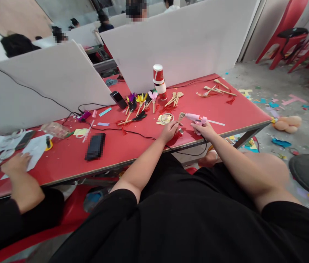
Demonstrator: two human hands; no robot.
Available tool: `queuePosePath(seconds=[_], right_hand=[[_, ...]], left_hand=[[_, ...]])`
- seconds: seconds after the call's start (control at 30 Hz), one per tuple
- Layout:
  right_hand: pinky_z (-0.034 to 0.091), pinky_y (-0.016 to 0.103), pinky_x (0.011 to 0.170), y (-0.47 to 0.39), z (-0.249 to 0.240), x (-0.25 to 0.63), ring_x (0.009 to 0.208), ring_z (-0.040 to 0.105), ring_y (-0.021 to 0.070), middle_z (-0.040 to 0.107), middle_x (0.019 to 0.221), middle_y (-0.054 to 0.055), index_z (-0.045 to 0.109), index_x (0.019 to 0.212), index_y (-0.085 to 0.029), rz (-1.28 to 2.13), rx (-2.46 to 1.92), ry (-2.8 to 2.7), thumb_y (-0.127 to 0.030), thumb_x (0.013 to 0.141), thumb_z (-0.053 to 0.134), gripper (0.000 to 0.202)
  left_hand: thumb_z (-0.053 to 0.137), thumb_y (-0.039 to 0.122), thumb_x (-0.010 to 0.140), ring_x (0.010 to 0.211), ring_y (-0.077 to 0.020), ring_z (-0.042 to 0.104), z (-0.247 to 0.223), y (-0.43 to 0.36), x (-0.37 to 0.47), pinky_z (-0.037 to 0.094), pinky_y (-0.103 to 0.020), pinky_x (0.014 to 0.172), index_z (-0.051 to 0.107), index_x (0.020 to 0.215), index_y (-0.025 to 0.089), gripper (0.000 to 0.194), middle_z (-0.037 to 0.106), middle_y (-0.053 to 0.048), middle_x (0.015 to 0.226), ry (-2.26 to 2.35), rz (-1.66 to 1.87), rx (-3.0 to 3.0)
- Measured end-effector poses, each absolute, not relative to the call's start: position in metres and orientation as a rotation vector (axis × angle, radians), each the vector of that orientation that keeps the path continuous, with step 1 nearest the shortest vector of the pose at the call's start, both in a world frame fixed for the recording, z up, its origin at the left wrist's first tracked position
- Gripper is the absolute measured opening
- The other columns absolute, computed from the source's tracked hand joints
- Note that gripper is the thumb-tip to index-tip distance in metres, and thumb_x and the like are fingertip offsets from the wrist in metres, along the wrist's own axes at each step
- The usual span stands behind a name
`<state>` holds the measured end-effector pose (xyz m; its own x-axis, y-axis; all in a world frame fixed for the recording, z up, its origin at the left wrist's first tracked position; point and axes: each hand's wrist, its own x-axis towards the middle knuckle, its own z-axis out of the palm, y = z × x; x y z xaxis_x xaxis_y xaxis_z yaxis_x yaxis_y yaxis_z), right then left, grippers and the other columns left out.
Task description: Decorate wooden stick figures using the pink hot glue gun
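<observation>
My right hand [203, 129] is closed around the handle of a pink hot glue gun [194, 117], whose nozzle points left. A clear glue stick [216, 122] appears to stick out of its back. The nozzle is right beside the tan, flared head of a small wooden stick [181, 116]; whether they touch I cannot tell. My left hand [170, 131] pinches this stick low down, with red tassel threads hanging near it. Just beyond my left hand is a round roll of clear tape [167, 118] on yellow paper.
Similar sticks [175, 98] lie behind, beside feather-topped ones [140, 99]. Stacked red and white paper cups [159, 82] stand against the white partition [187, 44]. A black cable [135, 133] crosses the red table [121, 149]. Further left are a black pouch [95, 146] and a co-worker's hand [17, 163].
</observation>
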<state>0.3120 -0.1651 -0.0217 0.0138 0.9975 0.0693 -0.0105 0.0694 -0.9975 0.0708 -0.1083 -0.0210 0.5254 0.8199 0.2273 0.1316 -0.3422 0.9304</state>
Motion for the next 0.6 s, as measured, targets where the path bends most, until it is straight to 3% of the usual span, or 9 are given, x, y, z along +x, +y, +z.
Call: queuePosePath(seconds=[0.23,0.6], right_hand=[[0.040,0.025,0.047,-0.167,-0.018,0.310,0.046,0.048,0.0105,0.059,0.054,-0.003,0.067,0.087,-0.021,1.111,-1.189,-1.225,-0.073,0.075,0.091,0.058],[0.038,0.028,0.047,-0.176,-0.003,0.306,0.048,0.045,0.0114,0.054,0.054,-0.004,0.065,0.087,-0.023,1.146,-1.183,-1.219,-0.069,0.076,0.092,0.055]], left_hand=[[0.056,0.069,0.107,0.053,-0.0135,0.045,-0.023,-0.108,0.071,0.037,-0.028,0.059,0.072,0.103,0.016,0.055,0.048,0.004,0.059,0.784,0.908,1.792],[0.061,0.063,0.105,0.061,-0.0150,0.052,-0.031,-0.101,0.070,0.041,-0.028,0.063,0.075,0.104,0.016,0.049,0.055,0.002,0.064,0.807,0.892,1.833]])
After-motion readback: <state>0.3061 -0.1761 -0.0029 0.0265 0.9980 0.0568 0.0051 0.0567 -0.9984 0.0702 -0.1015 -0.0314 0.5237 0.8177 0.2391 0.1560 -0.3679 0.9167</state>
